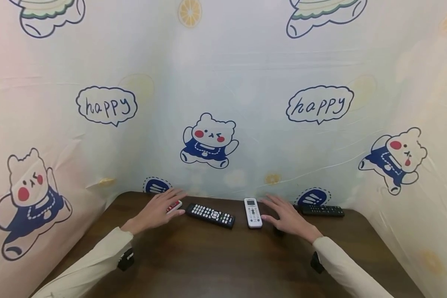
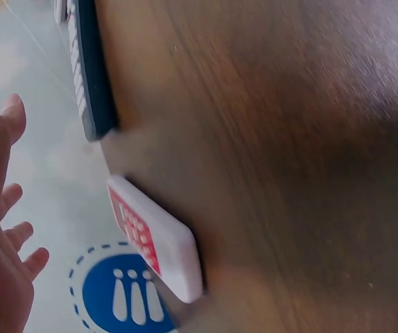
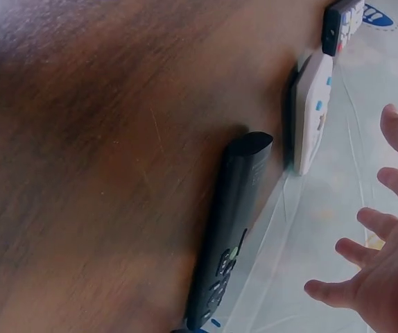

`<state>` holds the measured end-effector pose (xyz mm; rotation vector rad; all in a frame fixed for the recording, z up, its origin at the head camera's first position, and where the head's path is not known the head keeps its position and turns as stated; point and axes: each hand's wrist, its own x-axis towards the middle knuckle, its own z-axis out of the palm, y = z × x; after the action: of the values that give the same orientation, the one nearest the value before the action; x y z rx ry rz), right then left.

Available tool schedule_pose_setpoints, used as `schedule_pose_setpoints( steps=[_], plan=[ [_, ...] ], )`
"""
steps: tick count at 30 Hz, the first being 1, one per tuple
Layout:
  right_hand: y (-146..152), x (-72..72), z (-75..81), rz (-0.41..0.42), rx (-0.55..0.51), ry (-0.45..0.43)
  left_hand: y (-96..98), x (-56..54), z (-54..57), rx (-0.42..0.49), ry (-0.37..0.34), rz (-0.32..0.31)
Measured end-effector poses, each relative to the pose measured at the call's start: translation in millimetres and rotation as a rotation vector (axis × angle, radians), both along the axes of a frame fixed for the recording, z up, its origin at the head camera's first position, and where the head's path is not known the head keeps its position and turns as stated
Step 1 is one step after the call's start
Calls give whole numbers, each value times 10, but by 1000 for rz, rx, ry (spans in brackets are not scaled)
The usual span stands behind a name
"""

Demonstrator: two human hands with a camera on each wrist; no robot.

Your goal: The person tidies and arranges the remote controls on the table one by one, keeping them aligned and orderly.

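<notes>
My left hand (image 1: 158,212) hovers with spread fingers over a small white remote control with a red face (image 1: 175,206), partly hidden by the hand. The left wrist view shows this red-and-white remote (image 2: 175,253) lying apart from the fingers. My right hand (image 1: 288,218) is also spread, its thumb beside a white remote with a small screen (image 1: 253,213). Below that hand lies a black remote (image 3: 230,215), mostly hidden in the head view. Between the hands rests a black remote with white buttons (image 1: 211,215). Neither hand holds anything.
Another long black remote (image 1: 323,210) lies near the back right of the brown wooden table (image 1: 208,260). A pale curtain (image 1: 260,153) printed with bears and "happy" bubbles hangs behind the table and along both sides.
</notes>
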<state>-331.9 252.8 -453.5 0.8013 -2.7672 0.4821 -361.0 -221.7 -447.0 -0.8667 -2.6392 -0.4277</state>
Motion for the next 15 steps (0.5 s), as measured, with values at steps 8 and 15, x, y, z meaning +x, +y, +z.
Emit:
schedule_pose_setpoints(
  steps=[8, 15],
  plan=[
    [-76, -83, -110, -30, -36, -69, -184, -53, -75, 2, -42, 55],
    [-173, -154, -134, -73, -55, -133, -296, -98, -116, 18, -122, 158]
  ],
)
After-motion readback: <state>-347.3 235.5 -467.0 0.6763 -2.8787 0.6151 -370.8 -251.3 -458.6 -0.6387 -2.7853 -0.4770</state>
